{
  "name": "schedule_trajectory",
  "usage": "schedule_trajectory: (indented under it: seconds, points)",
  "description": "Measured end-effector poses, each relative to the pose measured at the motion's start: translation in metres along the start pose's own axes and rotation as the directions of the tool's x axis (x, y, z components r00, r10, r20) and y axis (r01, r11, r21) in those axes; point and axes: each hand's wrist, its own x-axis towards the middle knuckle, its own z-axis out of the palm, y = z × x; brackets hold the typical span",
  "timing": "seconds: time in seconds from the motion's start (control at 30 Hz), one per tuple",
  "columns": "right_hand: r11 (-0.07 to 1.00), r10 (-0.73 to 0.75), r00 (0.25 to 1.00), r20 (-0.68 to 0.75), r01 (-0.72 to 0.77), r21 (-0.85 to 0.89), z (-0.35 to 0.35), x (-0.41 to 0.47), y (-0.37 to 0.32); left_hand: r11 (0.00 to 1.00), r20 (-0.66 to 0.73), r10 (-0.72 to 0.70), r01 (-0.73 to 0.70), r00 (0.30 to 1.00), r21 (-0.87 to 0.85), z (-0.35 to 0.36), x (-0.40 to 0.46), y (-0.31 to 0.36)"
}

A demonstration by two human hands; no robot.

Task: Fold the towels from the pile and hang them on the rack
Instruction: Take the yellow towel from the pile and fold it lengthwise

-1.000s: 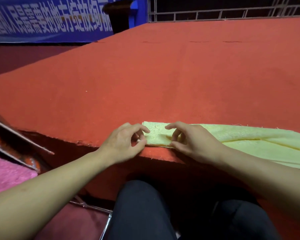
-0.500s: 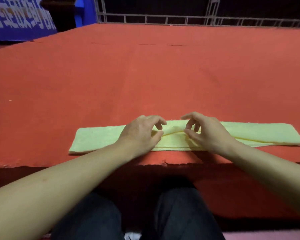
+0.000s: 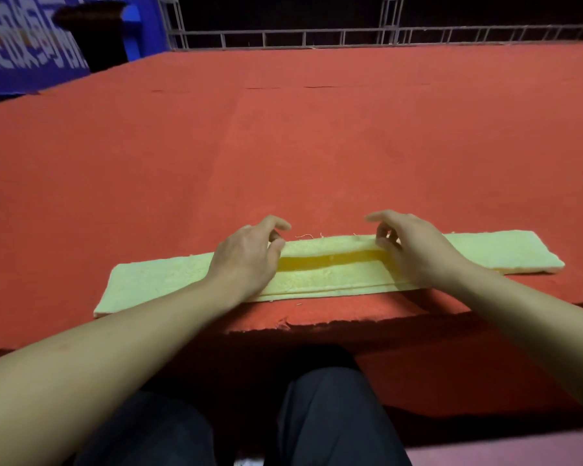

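Yellow towel (image 3: 334, 274) lies as a long narrow strip along the near edge of the red surface (image 3: 317, 146), roughly centred, its left end closer to the near edge than its right

Change vs a second ago: both hands were bunched together at the strip's left end; half a second ago they sat close together mid-strip; now they're spread apart along the middle. Between them the top layer is lifted, showing a darker yellow gap along the fold

Left hand (image 3: 246, 260): grip curled over the far edge of the towel, thumb and fingers pinching the upper layer, palm resting on the cloth
Right hand (image 3: 414, 250): same, grip pinching the far edge on the right of the gap, index finger sticking out loose

Read: lengthwise fold is in hand, not finished. Top layer isn't flat yet, near-side edges look slightly staggered. Likely next is pulling that layer over and pressing it flat, then folding the strip short

Risk: thin loose cloth, the layers could slide and skew the strip if the two hands don't move together

No pile and no rack in view, so hanging is a way off. Metal railing (image 3: 350, 35) runs past the far edge, blue banner (image 3: 24, 52) at the far left corner
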Motion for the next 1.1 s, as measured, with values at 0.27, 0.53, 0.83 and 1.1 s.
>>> schedule_trajectory:
  seconds: [0.27, 0.53, 0.83, 1.1]
  points:
    - [0.994, -0.112, 0.981, 0.158, 0.113, 0.001, -0.017, -0.033, 0.013, 0.984, -0.014, 0.176, -0.176, 0.984, 0.036, 0.008, -0.023, -0.007]
    - [0.989, 0.048, 0.998, 0.043, -0.041, -0.14, -0.004, -0.031, 0.012, 0.969, -0.045, 0.24, -0.237, 0.97, 0.07, 0.014, -0.034, -0.009]
    - [0.994, 0.014, 0.988, 0.152, 0.002, -0.108, -0.018, -0.05, 0.008, 0.936, 0.021, 0.329, -0.329, 0.944, 0.124, 0.01, -0.045, -0.011]
    - [0.996, -0.017, 0.999, 0.04, 0.021, -0.087, -0.014, -0.039, 0.0, 0.933, -0.029, 0.348, -0.343, 0.937, 0.112, 0.018, -0.038, 0.014]
